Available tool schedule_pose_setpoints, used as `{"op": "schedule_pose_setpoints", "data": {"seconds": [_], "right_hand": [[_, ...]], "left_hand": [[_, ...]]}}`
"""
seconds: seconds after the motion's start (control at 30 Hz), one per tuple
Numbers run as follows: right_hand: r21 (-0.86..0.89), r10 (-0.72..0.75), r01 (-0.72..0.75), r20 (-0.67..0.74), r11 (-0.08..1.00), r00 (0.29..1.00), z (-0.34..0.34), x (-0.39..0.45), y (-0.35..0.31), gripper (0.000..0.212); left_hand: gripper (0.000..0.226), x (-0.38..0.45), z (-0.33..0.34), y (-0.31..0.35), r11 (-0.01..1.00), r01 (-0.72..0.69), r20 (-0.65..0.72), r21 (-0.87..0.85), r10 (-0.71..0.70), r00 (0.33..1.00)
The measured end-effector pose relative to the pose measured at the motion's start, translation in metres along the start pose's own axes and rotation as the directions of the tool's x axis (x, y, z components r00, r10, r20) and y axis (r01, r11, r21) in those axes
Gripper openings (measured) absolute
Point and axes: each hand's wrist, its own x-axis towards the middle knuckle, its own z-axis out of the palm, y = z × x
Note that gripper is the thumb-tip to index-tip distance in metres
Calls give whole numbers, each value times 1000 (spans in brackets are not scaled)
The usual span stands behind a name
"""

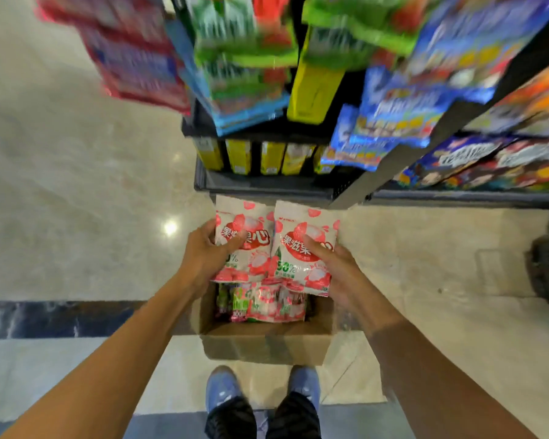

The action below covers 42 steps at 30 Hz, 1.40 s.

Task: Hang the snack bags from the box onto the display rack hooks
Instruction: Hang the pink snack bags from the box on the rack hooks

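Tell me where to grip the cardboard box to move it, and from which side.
Judging by its pose, grip the box by its two side walls, reaching down from above: it stands upright on the floor, top open, full of snack bags, so the flaps look too weak.

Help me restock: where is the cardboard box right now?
In the head view, the cardboard box sits on the floor at lower centre, just ahead of the person's shoes, below both hands' snack bags.

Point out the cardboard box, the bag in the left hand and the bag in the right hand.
cardboard box (263, 346): head view, near outer wall.
left-hand bag (235, 210): head view, upper white part.
right-hand bag (301, 217): head view, upper white part.
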Motion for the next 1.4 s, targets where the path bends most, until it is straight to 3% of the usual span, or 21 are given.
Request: {"op": "schedule_pose_setpoints", "data": {"seconds": [0.13,0.37,0.63,0.87,1.17,1.4], "right_hand": [[14,-89,89,66,996,994,27,-71,-83,34],[109,-250,235,147,966,957,57,-188,-193,35],[144,-401,379,177,914,899,84,-305,-295,34],[121,-557,545,263,829,788,95,-394,-368,39],[156,-685,668,195,728,702,111,-479,-450,31],[156,-751,736,185,659,633,124,-527,-500,34]], "left_hand": [[27,-51,-24,90,991,-69,61,-113,77,995],[33,-143,-50,229,945,-242,152,-222,278,948],[18,-228,-67,356,869,-431,116,-243,467,876],[29,-298,-80,444,784,-581,76,-217,607,791],[20,-362,-90,533,641,-737,59,-213,762,645],[24,-392,-94,589,558,-799,14,-221,822,570]]}}
